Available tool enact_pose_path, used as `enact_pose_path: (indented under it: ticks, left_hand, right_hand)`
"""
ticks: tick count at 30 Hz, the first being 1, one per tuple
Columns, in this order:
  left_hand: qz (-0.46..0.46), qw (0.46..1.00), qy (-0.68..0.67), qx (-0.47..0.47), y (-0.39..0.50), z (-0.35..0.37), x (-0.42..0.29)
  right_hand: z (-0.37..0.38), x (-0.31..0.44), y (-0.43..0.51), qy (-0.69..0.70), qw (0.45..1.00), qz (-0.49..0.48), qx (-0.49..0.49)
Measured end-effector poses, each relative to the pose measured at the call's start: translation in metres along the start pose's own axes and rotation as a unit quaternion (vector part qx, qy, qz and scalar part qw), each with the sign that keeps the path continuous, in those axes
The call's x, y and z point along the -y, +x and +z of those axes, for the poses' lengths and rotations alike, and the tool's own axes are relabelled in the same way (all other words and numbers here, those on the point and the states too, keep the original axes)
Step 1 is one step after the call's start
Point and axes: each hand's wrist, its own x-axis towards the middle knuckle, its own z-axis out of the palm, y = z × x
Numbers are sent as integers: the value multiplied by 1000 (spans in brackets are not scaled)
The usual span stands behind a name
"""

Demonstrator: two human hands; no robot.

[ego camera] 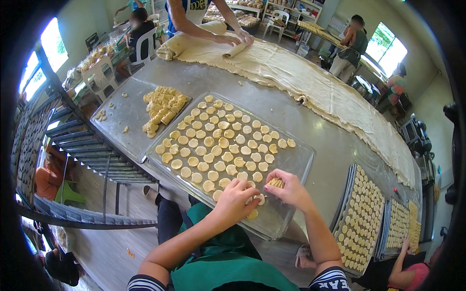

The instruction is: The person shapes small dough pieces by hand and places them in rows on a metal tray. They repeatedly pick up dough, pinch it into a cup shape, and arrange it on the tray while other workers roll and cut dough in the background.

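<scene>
A metal baking tray (291, 171) lies before me with rows of flat dough discs (227, 157), its right part bare. My right hand (291, 191) holds a short stack of dough slices (277, 182) above the tray. Just left of it, my left hand (236, 200) reaches low over the tray's near edge, its fingertips at a pale dough disc (260, 199). Whether those fingers grip the disc or only touch it is hard to tell. Beyond the tray's far left corner sits a heap of stacked dough slices (164, 107).
A long dough sheet (291, 72) covers the table's far side, where a co-worker's hands (236, 38) roll it. Stacked trays of discs (358, 218) stand at the right. A dark metal rack (91, 152) rises close on the left. Another person's arm (400, 251) reaches to trays at far right.
</scene>
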Motion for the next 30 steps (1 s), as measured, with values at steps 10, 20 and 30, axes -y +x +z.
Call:
enact_pose_path:
  ticks: [10,20,30]
  left_hand:
    - [62,995,39,69,7,2,-2]
    - [-125,982,-126,61,57,-10,11]
    - [70,993,85,31,72,37,27]
  right_hand:
    - [14,-13,15,-124,983,-128,-41]
    - [-33,-22,28,249,963,99,-18]
    - [-31,-35,41,-104,991,-52,-61]
